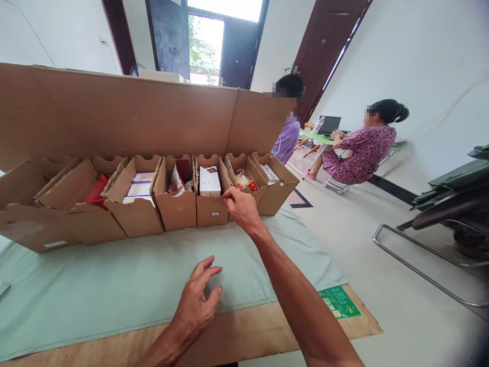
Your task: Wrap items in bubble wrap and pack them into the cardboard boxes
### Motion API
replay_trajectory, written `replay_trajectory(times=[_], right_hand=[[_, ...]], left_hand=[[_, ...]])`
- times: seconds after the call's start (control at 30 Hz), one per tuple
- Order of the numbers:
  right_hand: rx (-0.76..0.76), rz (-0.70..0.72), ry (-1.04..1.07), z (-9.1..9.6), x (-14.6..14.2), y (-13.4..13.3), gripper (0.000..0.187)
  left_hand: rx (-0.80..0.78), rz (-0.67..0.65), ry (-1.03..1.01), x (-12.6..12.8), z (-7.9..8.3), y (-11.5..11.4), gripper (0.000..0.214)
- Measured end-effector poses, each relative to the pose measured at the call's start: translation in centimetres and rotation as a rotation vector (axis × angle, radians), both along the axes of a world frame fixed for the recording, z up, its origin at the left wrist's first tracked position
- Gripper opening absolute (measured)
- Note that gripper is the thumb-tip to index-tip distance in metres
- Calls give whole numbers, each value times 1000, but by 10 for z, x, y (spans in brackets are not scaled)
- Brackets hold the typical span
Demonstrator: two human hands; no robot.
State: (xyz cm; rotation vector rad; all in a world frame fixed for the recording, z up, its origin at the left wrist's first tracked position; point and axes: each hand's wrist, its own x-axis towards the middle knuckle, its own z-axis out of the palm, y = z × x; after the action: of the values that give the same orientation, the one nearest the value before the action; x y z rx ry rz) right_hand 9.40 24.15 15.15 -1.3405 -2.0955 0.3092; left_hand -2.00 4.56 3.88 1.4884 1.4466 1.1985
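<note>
Row of open-topped brown cardboard bins stands on a pale green cloth. Right hand: fingers curled, tips close together at the front corner of the bin containing a white rectangular carton; cannot tell whether they pinch anything. Carton sits just left of the fingertips. Adjacent bin, beyond this hand, contains red and clear-wrapped packets. Left hand: fingers loosely spread, thumb apart, nothing held, near the cloth's front edge.
</note>
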Motion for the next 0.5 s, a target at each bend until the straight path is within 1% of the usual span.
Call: replay_trajectory(times=[0.03, 0.1, 0.2, 0.27, 0.33, 0.4, 0.47, 0.5], right_hand=[[9, 9, 14, -1, 4, -13, 16], [25, 38, 63, -5, 22, -50, 17], [43, 82, 162, -9, 66, -122, 15], [52, 71, 197, -8, 101, -167, 13], [44, -14, 251, -8, 135, -202, 13], [14, -162, 315, -10, 165, -226, 20], [-42, -307, 371, -19, 187, -242, 40], [-81, -352, 391, -26, 195, -249, 51]], left_hand=[[23, 36, 4, -6, 2, -2, 34], [75, 118, 18, -18, 5, -8, 31], [123, 221, 12, -33, 8, -19, 31], [111, 262, -16, -41, 10, -25, 37], [92, 279, -53, -45, 10, -29, 47], [91, 261, -96, -46, 10, -28, 60], [95, 218, -141, -43, 10, -24, 71], [85, 186, -164, -41, 11, -21, 74]])
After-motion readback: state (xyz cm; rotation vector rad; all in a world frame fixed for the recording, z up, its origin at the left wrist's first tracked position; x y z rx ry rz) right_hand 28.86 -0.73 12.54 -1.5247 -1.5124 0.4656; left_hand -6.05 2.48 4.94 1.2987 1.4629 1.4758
